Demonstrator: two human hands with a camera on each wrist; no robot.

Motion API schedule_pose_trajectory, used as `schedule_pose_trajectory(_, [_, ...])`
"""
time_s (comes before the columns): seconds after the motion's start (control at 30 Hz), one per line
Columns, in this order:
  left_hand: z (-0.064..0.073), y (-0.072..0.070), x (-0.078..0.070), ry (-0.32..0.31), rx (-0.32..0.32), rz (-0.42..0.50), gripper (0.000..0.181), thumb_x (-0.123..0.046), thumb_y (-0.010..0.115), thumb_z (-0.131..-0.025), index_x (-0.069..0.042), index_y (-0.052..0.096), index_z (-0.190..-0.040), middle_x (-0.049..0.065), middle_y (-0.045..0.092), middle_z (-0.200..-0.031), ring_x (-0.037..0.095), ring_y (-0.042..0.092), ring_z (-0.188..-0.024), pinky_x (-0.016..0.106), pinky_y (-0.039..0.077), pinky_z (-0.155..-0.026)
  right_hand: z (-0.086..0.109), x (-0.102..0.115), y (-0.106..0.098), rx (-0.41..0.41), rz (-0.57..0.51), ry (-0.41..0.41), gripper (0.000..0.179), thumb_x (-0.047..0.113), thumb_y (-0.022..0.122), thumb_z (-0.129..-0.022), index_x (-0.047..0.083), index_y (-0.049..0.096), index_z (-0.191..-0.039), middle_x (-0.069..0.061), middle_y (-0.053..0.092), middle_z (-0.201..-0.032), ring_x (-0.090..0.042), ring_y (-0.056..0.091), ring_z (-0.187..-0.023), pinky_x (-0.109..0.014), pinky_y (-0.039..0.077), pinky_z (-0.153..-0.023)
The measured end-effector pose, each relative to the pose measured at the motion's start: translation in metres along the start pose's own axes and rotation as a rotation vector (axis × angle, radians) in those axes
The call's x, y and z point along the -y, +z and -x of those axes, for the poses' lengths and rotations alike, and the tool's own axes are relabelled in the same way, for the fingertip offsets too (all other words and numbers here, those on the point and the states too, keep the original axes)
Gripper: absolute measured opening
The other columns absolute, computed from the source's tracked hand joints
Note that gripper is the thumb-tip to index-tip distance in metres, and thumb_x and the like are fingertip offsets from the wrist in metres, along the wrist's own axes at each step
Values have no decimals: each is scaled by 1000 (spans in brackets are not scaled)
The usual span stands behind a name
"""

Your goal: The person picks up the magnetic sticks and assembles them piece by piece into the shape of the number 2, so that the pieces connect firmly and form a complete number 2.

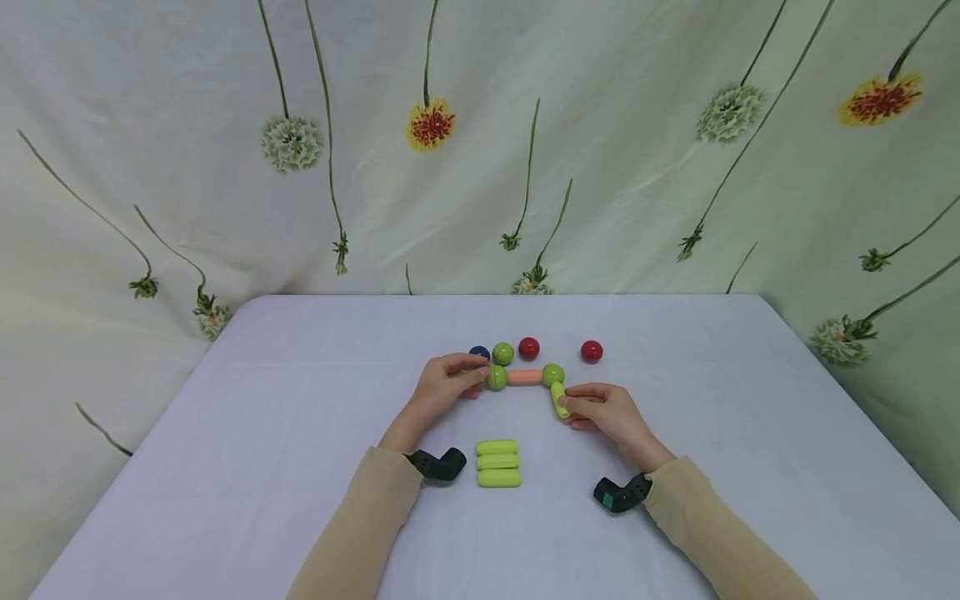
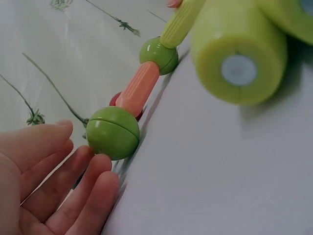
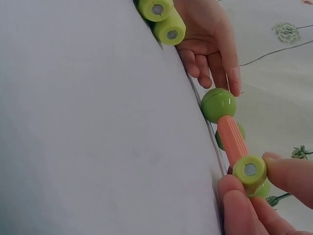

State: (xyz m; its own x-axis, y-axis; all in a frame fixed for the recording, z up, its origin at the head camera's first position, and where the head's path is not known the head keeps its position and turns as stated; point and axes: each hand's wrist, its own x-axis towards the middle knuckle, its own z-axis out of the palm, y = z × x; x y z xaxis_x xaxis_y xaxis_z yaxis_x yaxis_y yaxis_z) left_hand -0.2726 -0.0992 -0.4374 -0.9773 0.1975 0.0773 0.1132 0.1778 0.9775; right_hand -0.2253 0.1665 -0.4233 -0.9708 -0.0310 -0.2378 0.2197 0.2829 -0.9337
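Note:
An orange rod [image 1: 525, 377] lies between two green balls, one at its left end [image 1: 497, 377] and one at its right [image 1: 552, 375]. Beside the left ball is my left hand [image 1: 448, 385]; in the left wrist view its fingers are loosely spread, fingertips right at the ball [image 2: 113, 133]. Between thumb and fingers, my right hand [image 1: 609, 412] pinches a yellow-green magnetic rod [image 1: 559, 401]. That rod's far end meets the right green ball, and its near end, with a grey round magnet [image 3: 250, 170], faces me.
Three more yellow-green rods [image 1: 498, 462] lie side by side between my forearms. Behind the joined pieces sit a blue ball [image 1: 479, 352], a loose green ball [image 1: 503, 353] and two red balls, one nearer [image 1: 528, 348] and one farther right [image 1: 592, 352]. A flower-printed cloth [image 1: 615, 167] hangs behind the table.

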Motion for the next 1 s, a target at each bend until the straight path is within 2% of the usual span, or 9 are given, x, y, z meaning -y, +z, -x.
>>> schedule_pose_trajectory(0.1, [0, -2, -1, 28, -110, -19, 21, -17, 69, -87, -3, 68, -103, 9, 67, -93, 16, 63, -72, 27, 54, -65, 1, 1, 1, 1, -3, 4, 46, 25, 73, -83, -3, 60, -118, -12, 67, -99, -16, 66, -76, -27, 54, -70])
schedule_pose_trajectory(0.23, [-1, -3, -4, 81, -262, -147, 16, -20, 69, -86, -7, 70, -96, 5, 67, -91, 16, 60, -75, 26, 50, -67, 1, 2, 2, 3, -9, 7, 45, 24, 72, -83, -3, 60, -118, -11, 68, -97, -16, 66, -75, -27, 54, -70])
schedule_pose_trajectory(0.33, [-2, -3, -4, 105, -318, -224, 17, -21, 70, -85, -8, 70, -97, 5, 66, -97, 17, 59, -84, 30, 48, -73, 1, 2, 3, 6, -12, 5, 45, 24, 73, -83, -3, 60, -118, -11, 68, -96, -16, 66, -75, -27, 54, -69])
schedule_pose_trajectory(0.47, [-3, -3, -2, 118, -304, -265, 23, -20, 69, -86, -8, 68, -105, 7, 64, -105, 20, 59, -94, 35, 48, -78, 0, 2, 3, 12, -12, -3, 46, 25, 73, -83, -3, 60, -117, -10, 68, -93, -16, 66, -73, -27, 54, -67])
schedule_pose_trajectory(0.83, [-2, -4, 0, 139, -155, -349, 36, -19, 64, -90, -13, 61, -126, 8, 60, -124, 22, 56, -111, 39, 46, -88, 0, 2, 3, 36, 0, -17, 41, 21, 71, -84, -4, 61, -115, -8, 68, -84, -14, 63, -66, -24, 53, -63])
schedule_pose_trajectory(0.93, [-2, -3, 1, 147, -123, -389, 37, -19, 62, -91, -14, 59, -128, 8, 60, -125, 21, 56, -110, 37, 46, -86, 0, 3, 2, 43, -5, -9, 42, 22, 72, -84, -3, 61, -115, -8, 67, -84, -14, 63, -65, -23, 53, -62])
schedule_pose_trajectory(1.0, [-3, -2, 3, 160, -128, -425, 35, -18, 62, -91, -14, 60, -126, 9, 62, -121, 20, 58, -101, 34, 46, -80, 1, 4, 1, 52, -16, -3, 43, 23, 72, -84, -4, 60, -116, -8, 67, -85, -13, 63, -66, -23, 53, -63])
